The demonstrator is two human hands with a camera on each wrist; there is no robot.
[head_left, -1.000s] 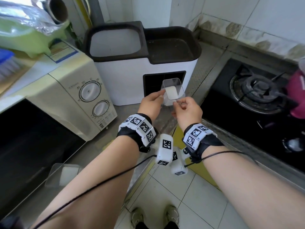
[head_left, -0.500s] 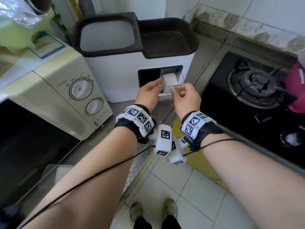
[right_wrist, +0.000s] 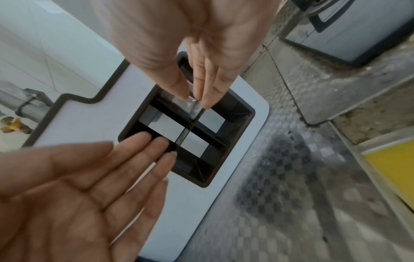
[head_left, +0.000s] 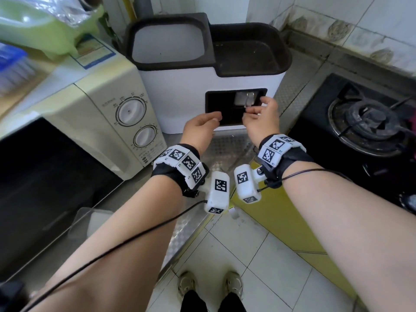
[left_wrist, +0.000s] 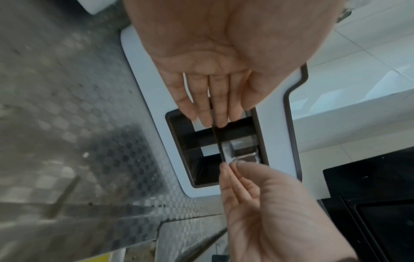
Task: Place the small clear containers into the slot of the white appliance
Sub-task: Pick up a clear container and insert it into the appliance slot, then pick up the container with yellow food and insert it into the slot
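The white appliance point(head_left: 186, 104) stands on the counter, its dark front slot point(head_left: 227, 113) split by cross dividers into compartments. One small clear container point(head_left: 245, 98) sits in the upper right compartment. My right hand point(head_left: 249, 109) pinches its front rim, seen close in the right wrist view as thumb and fingers point(right_wrist: 208, 95) on the clear container point(right_wrist: 179, 98). My left hand point(head_left: 213, 119) hovers with straight fingers at the slot's left side, holding nothing. A second clear container point(head_left: 90, 221) lies on the counter at lower left, partly behind my left forearm.
A cream microwave point(head_left: 101, 122) stands close on the left with a green object point(head_left: 45, 25) on top. A black gas stove point(head_left: 364, 122) lies to the right. The patterned metal counter point(head_left: 227, 149) ends just below my wrists, with tiled floor beneath.
The container has gone from in front of the slot into its upper right compartment. My left hand has let go of it and moved left; my right hand followed it in.
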